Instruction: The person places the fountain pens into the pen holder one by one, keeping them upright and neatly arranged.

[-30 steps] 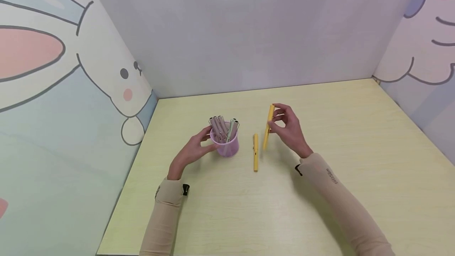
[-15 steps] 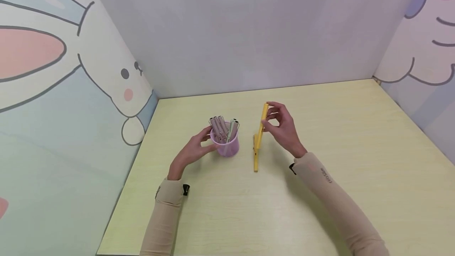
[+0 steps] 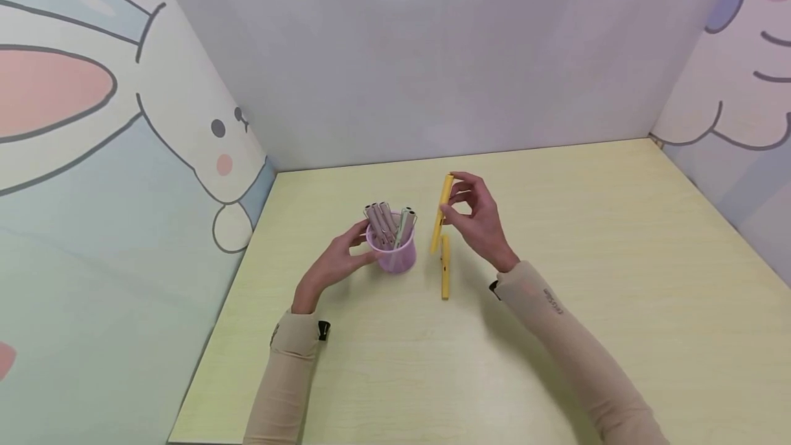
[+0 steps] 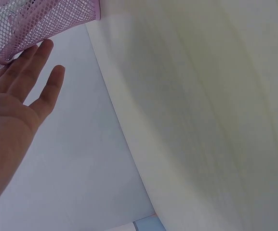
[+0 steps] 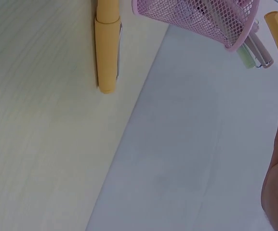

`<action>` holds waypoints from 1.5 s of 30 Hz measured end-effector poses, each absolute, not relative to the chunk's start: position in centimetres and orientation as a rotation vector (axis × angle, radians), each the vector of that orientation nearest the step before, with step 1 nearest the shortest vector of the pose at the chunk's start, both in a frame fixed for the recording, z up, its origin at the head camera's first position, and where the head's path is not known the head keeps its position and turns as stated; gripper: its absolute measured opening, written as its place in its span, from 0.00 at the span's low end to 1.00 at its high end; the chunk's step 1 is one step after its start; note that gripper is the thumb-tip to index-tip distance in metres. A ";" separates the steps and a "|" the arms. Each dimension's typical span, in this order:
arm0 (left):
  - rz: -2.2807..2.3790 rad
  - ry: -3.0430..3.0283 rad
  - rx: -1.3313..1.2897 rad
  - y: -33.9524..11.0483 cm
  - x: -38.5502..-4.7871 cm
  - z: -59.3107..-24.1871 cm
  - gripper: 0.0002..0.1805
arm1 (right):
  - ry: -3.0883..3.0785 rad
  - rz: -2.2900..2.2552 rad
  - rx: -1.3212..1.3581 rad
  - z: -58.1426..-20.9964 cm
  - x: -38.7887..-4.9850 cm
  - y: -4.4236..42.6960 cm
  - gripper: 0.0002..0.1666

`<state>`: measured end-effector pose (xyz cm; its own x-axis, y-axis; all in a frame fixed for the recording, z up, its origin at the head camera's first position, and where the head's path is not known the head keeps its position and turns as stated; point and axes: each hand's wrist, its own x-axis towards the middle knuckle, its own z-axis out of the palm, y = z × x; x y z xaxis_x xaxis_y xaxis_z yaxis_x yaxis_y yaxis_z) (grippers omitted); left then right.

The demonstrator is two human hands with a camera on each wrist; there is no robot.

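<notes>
A pink mesh pen cup [image 3: 398, 263] stands on the table, holding several mauve and pale green pens [image 3: 380, 220]. My left hand [image 3: 336, 261] holds the cup from its left side, thumb at the front of the rim and fingers behind. In the left wrist view, fingertips touch the mesh wall [image 4: 61, 17]. My right hand [image 3: 480, 222] pinches a yellow pen [image 3: 441, 215] near its upper part, tilted and raised off the table, to the right of the cup. A second yellow pen [image 3: 445, 280] lies below it; its metal clip shows in the right wrist view.
The pale wood-grain table [image 3: 395, 376] meets a plain light wall [image 3: 432, 74] at the back. Side walls with cartoon drawings [image 3: 185, 122] border it left and right.
My right hand has moved left with the yellow pen, passing over the lying pen toward the cup. The left hand and the cup have stayed in place.
</notes>
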<state>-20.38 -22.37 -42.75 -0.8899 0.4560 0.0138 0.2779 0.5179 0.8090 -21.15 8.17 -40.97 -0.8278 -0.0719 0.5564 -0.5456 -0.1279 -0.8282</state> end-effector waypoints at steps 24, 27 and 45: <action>1.311 2.546 0.615 -22.3 -20.2 -42.6 0.44 | -1.742 1.996 0.688 -40.8 -21.3 5.2 0.34; 1.303 2.550 0.615 -22.3 -20.3 -42.7 0.44 | -1.730 1.988 0.685 -40.7 -21.3 4.8 0.33; 1.293 2.555 0.619 -22.4 -20.4 -42.8 0.44 | -1.893 1.934 0.686 -41.3 -20.9 3.8 0.31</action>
